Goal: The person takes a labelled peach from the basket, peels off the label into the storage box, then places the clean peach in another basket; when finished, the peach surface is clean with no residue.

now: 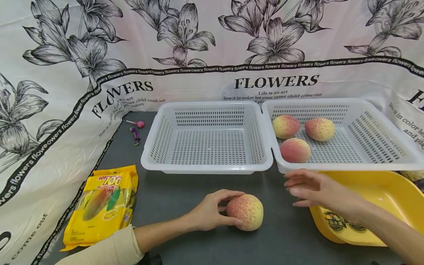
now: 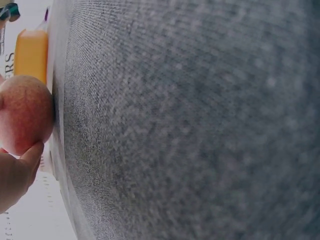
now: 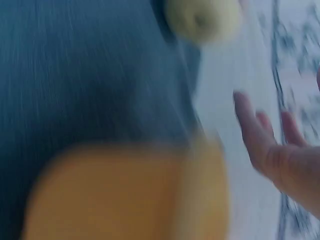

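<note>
On the grey tabletop, my left hand [image 1: 215, 209] grips a red-and-yellow peach [image 1: 246, 212] from its left side, thumb in front and fingers behind. The left wrist view shows the same peach [image 2: 26, 115] at its left edge, with fingertips against it. My right hand [image 1: 316, 189] hovers over the rim of the yellow basin [image 1: 384, 184], fingers spread loosely and holding nothing. In the blurred right wrist view, that hand [image 3: 282, 155] is apart from the peach [image 3: 202, 20]. Three more peaches [image 1: 295, 150] lie in the right white basket [image 1: 374, 147].
A second white basket [image 1: 207, 169] stands left of the right one, their rims side by side. A yellow candy bag [image 1: 102, 206] lies at the left. Behind it are a lollipop [image 1: 140, 124] and a small purple wrapped candy [image 1: 135, 136]. A flower-printed cloth [image 1: 198, 84] hangs behind.
</note>
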The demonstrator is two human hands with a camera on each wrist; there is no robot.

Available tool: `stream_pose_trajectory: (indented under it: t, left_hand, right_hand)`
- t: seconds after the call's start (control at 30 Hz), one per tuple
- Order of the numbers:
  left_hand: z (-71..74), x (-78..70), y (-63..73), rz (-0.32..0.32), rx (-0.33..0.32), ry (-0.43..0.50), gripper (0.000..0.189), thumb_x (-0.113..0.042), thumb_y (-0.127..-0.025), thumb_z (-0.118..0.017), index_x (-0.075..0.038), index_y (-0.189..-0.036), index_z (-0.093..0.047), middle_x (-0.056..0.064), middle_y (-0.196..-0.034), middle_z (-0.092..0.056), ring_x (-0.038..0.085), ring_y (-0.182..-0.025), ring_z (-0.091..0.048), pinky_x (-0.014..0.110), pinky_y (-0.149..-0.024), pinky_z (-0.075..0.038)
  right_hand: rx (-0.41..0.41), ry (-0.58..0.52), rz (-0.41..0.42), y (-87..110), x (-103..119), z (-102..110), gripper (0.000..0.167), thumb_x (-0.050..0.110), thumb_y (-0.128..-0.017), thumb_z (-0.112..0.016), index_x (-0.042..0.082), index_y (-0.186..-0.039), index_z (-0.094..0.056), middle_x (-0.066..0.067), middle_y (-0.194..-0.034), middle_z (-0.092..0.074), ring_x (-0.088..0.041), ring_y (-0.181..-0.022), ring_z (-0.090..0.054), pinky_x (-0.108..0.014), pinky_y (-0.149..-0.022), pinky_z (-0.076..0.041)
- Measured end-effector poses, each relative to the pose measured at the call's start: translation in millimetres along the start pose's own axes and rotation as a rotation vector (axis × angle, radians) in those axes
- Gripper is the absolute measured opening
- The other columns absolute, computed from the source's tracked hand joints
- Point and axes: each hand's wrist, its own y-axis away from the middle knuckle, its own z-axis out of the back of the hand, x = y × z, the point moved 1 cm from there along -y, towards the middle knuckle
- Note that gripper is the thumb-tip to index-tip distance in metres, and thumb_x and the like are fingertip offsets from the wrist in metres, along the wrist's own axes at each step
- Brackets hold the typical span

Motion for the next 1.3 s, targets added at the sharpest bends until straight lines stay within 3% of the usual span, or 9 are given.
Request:
stream_pose_trajectory:
  t: [0.17, 0.33, 0.5, 0.67, 0.9, 1.07, 1.17, 1.23, 1.3]
  left_hand:
    - [-0.6, 0.2, 2.2, 0.0, -0.002, -0.002, 0.061, -0.001, -0.077, -0.079, -0.009, -0.132, -0.054, 0.003, -0.125, -0.051, 0.015, -0.117, -0.05, 0.024, -0.09, -0.047]
    - [0.3, 1.4, 3.2, -0.003, 0.011, -0.026, 0.06, -0.003, -0.079, -0.077, -0.01, -0.134, -0.053, 0.004, -0.127, -0.049, 0.017, -0.118, -0.048, 0.025, -0.091, -0.046]
    - [1.8, 2.4, 3.3, 0.003, 0.005, -0.057, 0.06, -0.005, -0.08, -0.077, -0.011, -0.134, -0.052, 0.003, -0.128, -0.049, 0.018, -0.12, -0.047, 0.025, -0.091, -0.046]
    - [11.9, -6.1, 1.6, -0.032, -0.005, -0.085, 0.062, -0.009, -0.081, -0.077, -0.01, -0.136, -0.05, 0.004, -0.133, -0.047, 0.021, -0.122, -0.047, 0.025, -0.092, -0.045]
    - [60.4, -66.0, -1.2, -0.139, -0.124, 0.002, 0.065, -0.016, -0.085, -0.074, -0.006, -0.141, -0.044, 0.011, -0.142, -0.043, 0.029, -0.128, -0.043, 0.03, -0.097, -0.043]
    - [107.2, -105.2, 14.3, -0.244, -0.289, 0.013, 0.07, -0.026, -0.087, -0.073, -0.002, -0.143, -0.039, 0.009, -0.144, -0.041, 0.022, -0.128, -0.043, 0.033, -0.096, -0.045]
    - [134.0, -112.3, 28.0, -0.255, -0.43, -0.082, 0.061, -0.018, -0.091, -0.066, -0.006, -0.144, -0.039, 0.007, -0.144, -0.042, 0.02, -0.129, -0.042, 0.029, -0.096, -0.044]
    - [151.3, -107.7, 36.7, -0.215, -0.52, -0.162, 0.056, -0.014, -0.094, -0.062, -0.009, -0.145, -0.04, 0.006, -0.143, -0.042, 0.02, -0.129, -0.042, 0.03, -0.097, -0.043]
    - [167.5, -96.9, 44.7, -0.124, -0.59, -0.253, 0.056, -0.02, -0.095, -0.061, -0.013, -0.146, -0.039, 0.006, -0.145, -0.04, 0.022, -0.131, -0.04, 0.036, -0.101, -0.04]
  right_hand:
    - [0.041, -0.034, -0.015, -23.9, -6.2, -46.9, 0.068, 0.017, -0.09, -0.067, -0.002, -0.143, -0.029, -0.029, -0.135, -0.038, -0.043, -0.122, -0.041, -0.042, -0.084, -0.052]
    - [0.1, -0.022, 0.012, -38.0, -18.9, -77.6, 0.079, 0.019, -0.085, -0.073, 0.001, -0.144, -0.024, -0.025, -0.134, -0.039, -0.042, -0.12, -0.043, -0.043, -0.083, -0.051]
    - [0.106, -0.023, 0.047, -44.5, -24.6, -88.7, 0.07, 0.018, -0.083, -0.076, -0.003, -0.136, -0.035, -0.019, -0.127, -0.047, -0.032, -0.107, -0.052, -0.035, -0.08, -0.051]
    - [0.111, -0.023, 0.059, -45.7, -24.8, -89.2, 0.065, 0.017, -0.083, -0.075, -0.003, -0.133, -0.039, -0.017, -0.124, -0.049, -0.031, -0.105, -0.053, -0.034, -0.079, -0.051]
    - [0.114, -0.027, 0.044, -47.6, -23.3, -88.0, 0.065, 0.017, -0.082, -0.077, -0.004, -0.131, -0.041, -0.018, -0.124, -0.05, -0.031, -0.103, -0.053, -0.036, -0.08, -0.049]
    - [0.124, -0.021, 0.037, -49.1, -22.4, -86.6, 0.064, 0.016, -0.081, -0.077, -0.004, -0.131, -0.042, -0.018, -0.121, -0.051, -0.031, -0.101, -0.053, -0.036, -0.079, -0.05]
    - [0.129, -0.031, 0.039, -49.6, -22.0, -85.4, 0.064, 0.015, -0.081, -0.077, -0.005, -0.131, -0.042, -0.018, -0.121, -0.05, -0.031, -0.102, -0.053, -0.036, -0.079, -0.05]
    - [0.131, -0.033, 0.04, -49.8, -21.7, -84.5, 0.063, 0.015, -0.081, -0.077, -0.004, -0.131, -0.042, -0.018, -0.122, -0.05, -0.032, -0.102, -0.053, -0.036, -0.079, -0.05]
    - [0.131, -0.027, 0.041, -49.9, -21.2, -83.7, 0.063, 0.015, -0.082, -0.077, -0.004, -0.131, -0.042, -0.018, -0.122, -0.05, -0.032, -0.103, -0.052, -0.036, -0.08, -0.05]
